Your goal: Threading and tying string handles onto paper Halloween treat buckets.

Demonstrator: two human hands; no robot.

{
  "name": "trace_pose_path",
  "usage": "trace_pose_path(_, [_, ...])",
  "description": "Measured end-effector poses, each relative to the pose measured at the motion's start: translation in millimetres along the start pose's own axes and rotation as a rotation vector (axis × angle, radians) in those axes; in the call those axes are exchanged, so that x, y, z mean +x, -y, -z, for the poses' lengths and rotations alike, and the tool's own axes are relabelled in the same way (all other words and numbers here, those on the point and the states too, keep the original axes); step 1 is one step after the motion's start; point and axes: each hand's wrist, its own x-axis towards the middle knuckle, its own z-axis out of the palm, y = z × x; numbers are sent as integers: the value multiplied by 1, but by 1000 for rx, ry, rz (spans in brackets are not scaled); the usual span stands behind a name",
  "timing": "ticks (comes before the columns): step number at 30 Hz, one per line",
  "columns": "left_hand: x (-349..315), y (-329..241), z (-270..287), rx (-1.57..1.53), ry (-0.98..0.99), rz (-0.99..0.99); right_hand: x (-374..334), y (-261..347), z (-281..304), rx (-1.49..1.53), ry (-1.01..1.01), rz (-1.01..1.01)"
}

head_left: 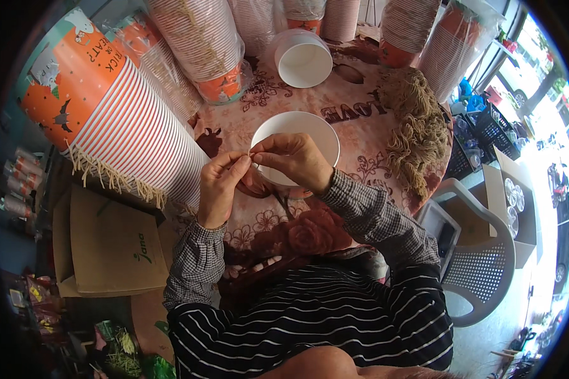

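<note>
My left hand (219, 189) and my right hand (297, 159) meet at the near left rim of a white paper bucket (313, 136). Thumb and forefinger of each are pinched together, fingertips almost touching. Whatever lies between them is too small to make out. The bucket's open mouth faces up towards me, and my right hand covers part of it. At the right edge of the table lies a tangled heap of beige cords (416, 129). To the left leans a tall stack of nested orange paper buckets (139, 120), with beige cord ends hanging along its lower side.
Behind the bucket, another white bucket (305, 64) lies tipped, mouth towards me. Plastic-wrapped bucket stacks (199, 41) line the far edge of the flower-patterned tablecloth (246, 218). A cardboard box (110, 243) sits low at left; a grey plastic chair (480, 271) stands at right.
</note>
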Motion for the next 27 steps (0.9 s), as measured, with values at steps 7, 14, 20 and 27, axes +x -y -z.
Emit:
trace_pose_path(7, [-3,-1,-5,145,-59,-80,-3,8,-6,-467,-135,149])
trace_pose_path(14, [-2,4,-1,209,-108,-130,-8,11,-14,-639,-139,324])
trace_pose_path(20, [-4,-3,-7,460,-120,-324,-9,12,-11,-635,-129,322])
trace_pose_path(27, [-7,-5,-4,593,-91,-346,-8,13,-9,-653,-130,340])
